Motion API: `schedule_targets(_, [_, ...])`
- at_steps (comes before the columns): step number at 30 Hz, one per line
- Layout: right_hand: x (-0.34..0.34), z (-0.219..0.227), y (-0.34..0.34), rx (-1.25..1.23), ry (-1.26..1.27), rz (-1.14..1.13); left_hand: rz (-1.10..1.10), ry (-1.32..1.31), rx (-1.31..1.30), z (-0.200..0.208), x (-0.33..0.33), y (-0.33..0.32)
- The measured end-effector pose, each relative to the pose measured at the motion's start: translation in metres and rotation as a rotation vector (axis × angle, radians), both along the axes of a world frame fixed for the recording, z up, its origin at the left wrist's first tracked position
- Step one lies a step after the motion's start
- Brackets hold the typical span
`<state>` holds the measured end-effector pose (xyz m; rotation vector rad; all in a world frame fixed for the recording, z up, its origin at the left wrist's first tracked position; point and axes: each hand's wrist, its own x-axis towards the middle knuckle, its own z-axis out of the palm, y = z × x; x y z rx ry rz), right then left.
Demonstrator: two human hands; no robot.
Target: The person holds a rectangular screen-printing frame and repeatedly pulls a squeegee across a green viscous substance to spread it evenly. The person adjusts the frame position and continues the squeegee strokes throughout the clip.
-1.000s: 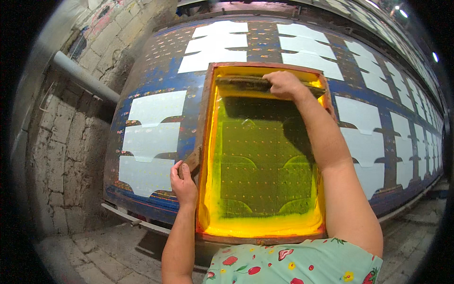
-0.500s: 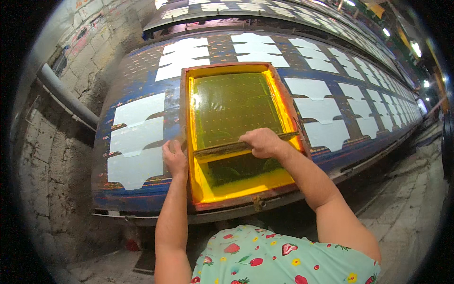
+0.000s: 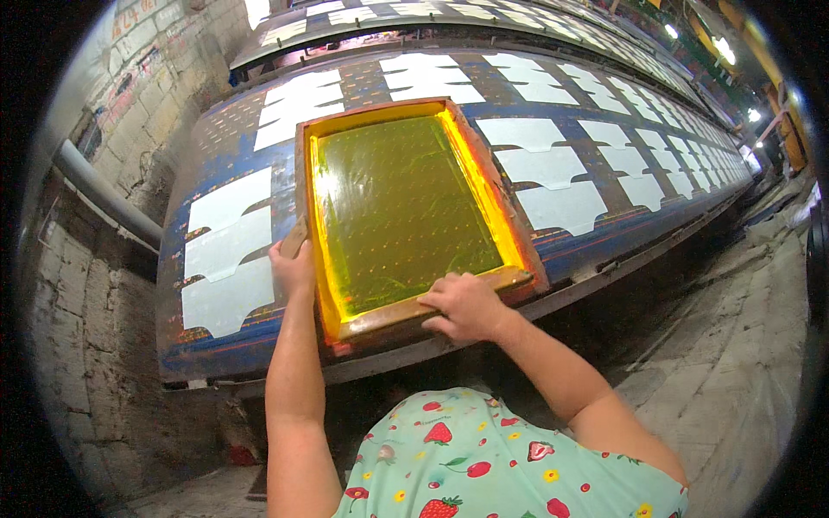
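Note:
A screen-printing frame (image 3: 484, 160) with yellow ink round its inner edges lies over the long table (image 3: 216, 358). Its translucent olive mesh (image 3: 397, 207) shows rows of small marks. A long squeegee (image 3: 380, 322) rests along the frame's near end, slanting up to the right. My right hand (image 3: 466, 306) is closed over the squeegee's middle, fingers curled on its top edge. At the frame's left side, my left hand (image 3: 294, 266) grips a small brown block (image 3: 294, 238) against the rim. How that block joins the frame is hidden by my fingers.
White cut fabric-like panels (image 3: 226, 250) lie left of the frame, with more panels (image 3: 553, 177) in rows to the right and behind. Another panel-covered table (image 3: 363, 30) stands beyond. A block wall (image 3: 129, 95) and grey pipe (image 3: 108, 194) are on the left.
The squeegee has been drawn toward me, from across the lower mesh to the frame's near end. The frame looks more slanted, its near right corner higher in view. The whole view has shifted slightly.

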<state>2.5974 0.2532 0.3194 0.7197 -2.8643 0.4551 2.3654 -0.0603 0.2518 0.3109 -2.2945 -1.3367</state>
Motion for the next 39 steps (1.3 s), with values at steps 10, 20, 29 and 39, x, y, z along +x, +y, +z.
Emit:
schedule_targets(10, [-0.003, -0.011, 0.092, -0.308, -0.003, 0.172, -0.018, 0.021, 0.047, -0.017, -0.018, -0.016])
schedule_targets(20, [-0.031, -0.051, 0.225, -0.709, -0.105, -0.537, 0.008, -0.038, 0.116, -0.014, -0.014, -0.016])
schedule_targets(29, [-0.045, -0.048, 0.213, -0.916, -0.365, -0.659, -0.001, -0.077, 0.22, -0.005, -0.01, -0.008])
schedule_targets(39, [-0.047, -0.015, 0.192, -0.928, -0.276, -0.771, 0.007, -0.14, 0.283, -0.013, -0.014, -0.021])
